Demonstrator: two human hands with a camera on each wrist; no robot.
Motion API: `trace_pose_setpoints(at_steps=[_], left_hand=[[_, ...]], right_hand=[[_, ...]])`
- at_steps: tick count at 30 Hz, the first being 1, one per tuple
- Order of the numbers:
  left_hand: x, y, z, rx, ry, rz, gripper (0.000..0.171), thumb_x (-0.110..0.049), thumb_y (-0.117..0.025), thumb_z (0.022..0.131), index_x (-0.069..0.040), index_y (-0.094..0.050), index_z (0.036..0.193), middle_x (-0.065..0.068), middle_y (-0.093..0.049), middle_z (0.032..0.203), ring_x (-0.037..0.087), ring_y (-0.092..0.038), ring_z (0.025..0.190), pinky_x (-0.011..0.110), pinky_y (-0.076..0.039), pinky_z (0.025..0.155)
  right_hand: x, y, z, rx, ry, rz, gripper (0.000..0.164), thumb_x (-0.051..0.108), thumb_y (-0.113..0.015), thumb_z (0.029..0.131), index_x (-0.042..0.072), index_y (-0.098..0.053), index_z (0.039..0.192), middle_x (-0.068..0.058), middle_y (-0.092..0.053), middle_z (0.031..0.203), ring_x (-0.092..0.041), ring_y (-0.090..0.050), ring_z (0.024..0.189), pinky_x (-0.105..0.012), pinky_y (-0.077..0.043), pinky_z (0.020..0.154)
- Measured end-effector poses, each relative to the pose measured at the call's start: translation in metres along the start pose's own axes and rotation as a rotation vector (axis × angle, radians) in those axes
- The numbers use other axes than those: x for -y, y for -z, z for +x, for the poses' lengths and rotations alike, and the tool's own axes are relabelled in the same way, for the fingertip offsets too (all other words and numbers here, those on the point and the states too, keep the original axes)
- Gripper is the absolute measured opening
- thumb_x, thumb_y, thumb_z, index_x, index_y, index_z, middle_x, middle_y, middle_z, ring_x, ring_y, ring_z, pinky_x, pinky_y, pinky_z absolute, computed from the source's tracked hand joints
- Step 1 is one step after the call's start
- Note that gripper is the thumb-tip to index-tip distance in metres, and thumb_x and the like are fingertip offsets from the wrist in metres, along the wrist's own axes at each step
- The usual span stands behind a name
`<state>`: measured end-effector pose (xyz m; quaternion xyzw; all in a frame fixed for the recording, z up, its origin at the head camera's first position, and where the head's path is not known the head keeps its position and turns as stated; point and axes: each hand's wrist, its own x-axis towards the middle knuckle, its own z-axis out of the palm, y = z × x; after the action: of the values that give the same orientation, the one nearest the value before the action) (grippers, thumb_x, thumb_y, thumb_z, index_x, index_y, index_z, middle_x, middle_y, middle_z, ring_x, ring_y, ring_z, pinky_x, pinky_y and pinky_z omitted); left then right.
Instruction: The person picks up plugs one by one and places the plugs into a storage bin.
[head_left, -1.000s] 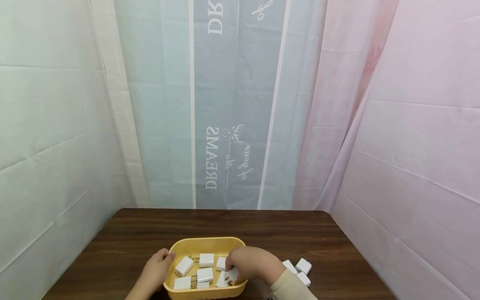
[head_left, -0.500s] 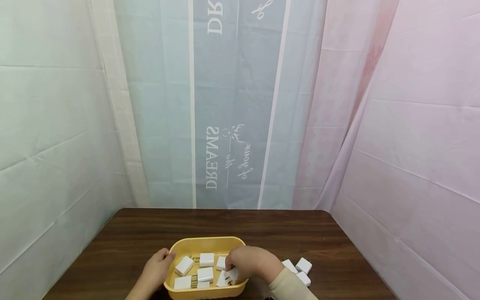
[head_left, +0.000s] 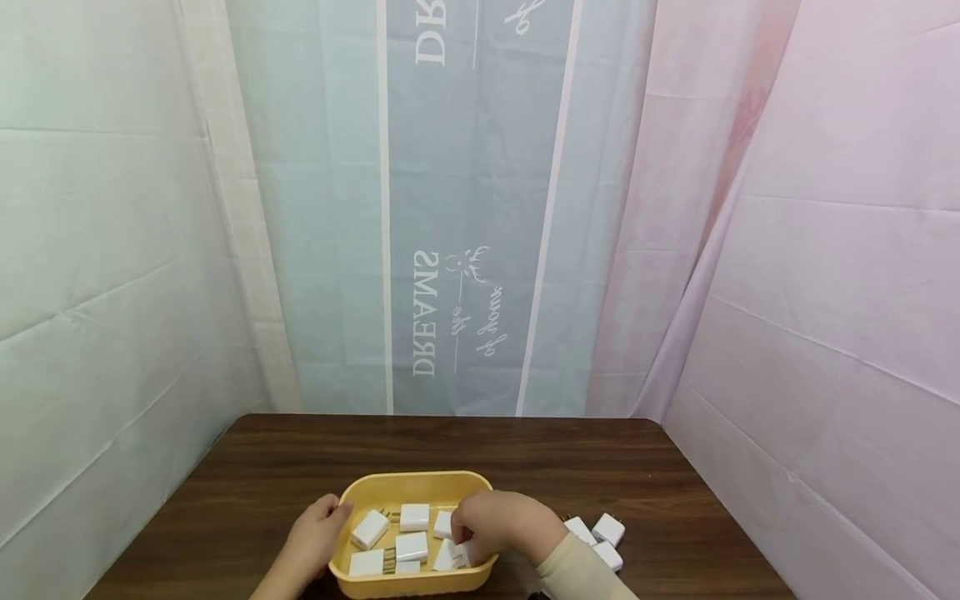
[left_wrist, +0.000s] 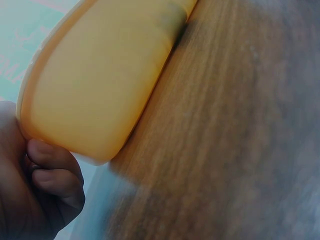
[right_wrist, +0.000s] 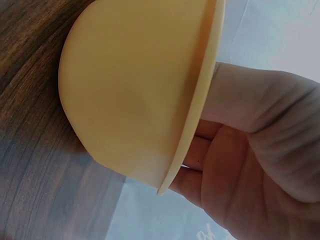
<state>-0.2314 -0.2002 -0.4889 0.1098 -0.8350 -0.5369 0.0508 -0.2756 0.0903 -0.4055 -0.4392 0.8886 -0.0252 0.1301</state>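
Note:
A yellow plastic tub sits near the front of the table with several white plug adapters lying loose inside, metal prongs showing on some. My left hand grips the tub's left rim, its thumb on the edge; curled fingers press the outer wall in the left wrist view. My right hand reaches over the right rim and pinches one white plug adapter low in the tub. In the right wrist view the tub wall hides the fingertips and that adapter.
To the right of the tub, several more white plug adapters lie in a small cluster on the dark wooden table. Hanging cloth encloses the back and both sides.
The adapter in my right hand has turned slightly, its prongs showing less clearly than before. Both hands and the tub stay almost where they were.

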Motion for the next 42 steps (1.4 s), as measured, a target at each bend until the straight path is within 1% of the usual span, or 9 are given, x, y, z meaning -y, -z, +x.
trace_pose_setpoints(at_steps=[2, 6, 10, 15, 21, 26, 32, 37, 42], left_hand=[[0.0, 0.0, 0.001, 0.001, -0.001, 0.002, 0.028, -0.024, -0.051, 0.107, -0.004, -0.052, 0.087, 0.004, -0.048, 0.067, 0.016, -0.051, 0.052, 0.03, -0.046, 0.045], [0.0, 0.0, 0.001, 0.005, 0.0, -0.003, 0.028, -0.024, -0.052, 0.107, -0.004, -0.053, 0.088, 0.005, -0.049, 0.068, 0.016, -0.053, 0.052, 0.03, -0.047, 0.045], [-0.001, 0.0, 0.001, 0.005, 0.005, -0.001, 0.028, -0.024, -0.051, 0.107, -0.003, -0.053, 0.088, 0.005, -0.049, 0.068, 0.016, -0.053, 0.053, 0.03, -0.047, 0.046], [-0.002, 0.001, 0.001, 0.003, 0.003, 0.012, 0.029, -0.024, -0.051, 0.107, -0.004, -0.052, 0.087, 0.004, -0.048, 0.068, 0.016, -0.052, 0.054, 0.031, -0.047, 0.047], [-0.004, 0.002, 0.0, 0.005, 0.007, 0.013, 0.029, -0.025, -0.051, 0.107, -0.004, -0.053, 0.087, 0.004, -0.049, 0.069, 0.016, -0.052, 0.053, 0.03, -0.047, 0.046], [-0.004, 0.002, -0.001, 0.013, 0.023, 0.026, 0.031, -0.029, -0.051, 0.107, -0.004, -0.054, 0.09, 0.005, -0.05, 0.069, 0.016, -0.053, 0.051, 0.03, -0.046, 0.046], [-0.002, 0.001, -0.001, 0.002, 0.012, 0.008, 0.029, -0.025, -0.051, 0.107, -0.003, -0.053, 0.088, 0.004, -0.049, 0.068, 0.016, -0.053, 0.053, 0.03, -0.047, 0.047], [-0.001, 0.0, 0.0, 0.0, 0.006, -0.001, 0.029, -0.024, -0.05, 0.107, -0.002, -0.053, 0.087, 0.004, -0.049, 0.067, 0.016, -0.053, 0.053, 0.03, -0.048, 0.046], [-0.002, 0.0, -0.001, -0.003, 0.011, -0.004, 0.029, -0.023, -0.051, 0.107, -0.002, -0.054, 0.088, 0.005, -0.05, 0.068, 0.016, -0.054, 0.054, 0.03, -0.048, 0.047]], right_hand=[[0.0, 0.0, -0.001, -0.007, -0.001, 0.026, 0.016, 0.008, -0.077, 0.079, 0.022, -0.071, 0.086, 0.016, -0.055, 0.077, -0.001, -0.046, 0.066, -0.017, -0.044, 0.063], [-0.001, 0.0, -0.002, -0.006, 0.009, 0.045, 0.016, 0.008, -0.076, 0.079, 0.021, -0.071, 0.086, 0.016, -0.054, 0.077, -0.001, -0.045, 0.066, -0.017, -0.043, 0.063], [0.0, 0.003, -0.003, -0.031, 0.024, 0.006, 0.016, 0.01, -0.078, 0.077, 0.02, -0.071, 0.088, 0.015, -0.056, 0.079, -0.002, -0.047, 0.068, -0.017, -0.043, 0.065], [0.003, 0.009, -0.008, -0.07, 0.004, -0.035, 0.021, 0.012, -0.082, 0.074, 0.019, -0.075, 0.093, 0.014, -0.063, 0.087, -0.001, -0.051, 0.073, -0.017, -0.047, 0.072], [0.001, 0.009, -0.012, -0.09, 0.002, -0.033, 0.022, 0.014, -0.083, 0.077, 0.019, -0.077, 0.098, 0.014, -0.066, 0.093, 0.002, -0.055, 0.079, -0.018, -0.049, 0.078], [-0.002, 0.007, -0.016, -0.127, 0.031, -0.066, 0.02, 0.016, -0.083, 0.08, 0.018, -0.076, 0.099, 0.013, -0.066, 0.096, 0.002, -0.057, 0.084, -0.018, -0.05, 0.08], [-0.003, 0.009, -0.022, -0.156, 0.027, -0.091, 0.023, 0.018, -0.084, 0.081, 0.017, -0.077, 0.103, 0.011, -0.069, 0.102, 0.001, -0.06, 0.092, -0.02, -0.051, 0.084], [-0.007, 0.01, -0.027, -0.171, 0.024, -0.073, 0.027, 0.018, -0.085, 0.082, 0.017, -0.077, 0.108, 0.012, -0.07, 0.106, 0.0, -0.062, 0.099, -0.021, -0.052, 0.086], [-0.01, 0.012, -0.033, -0.178, -0.016, -0.031, 0.029, 0.019, -0.084, 0.084, 0.017, -0.077, 0.112, 0.012, -0.068, 0.109, -0.002, -0.063, 0.102, -0.024, -0.054, 0.086]])
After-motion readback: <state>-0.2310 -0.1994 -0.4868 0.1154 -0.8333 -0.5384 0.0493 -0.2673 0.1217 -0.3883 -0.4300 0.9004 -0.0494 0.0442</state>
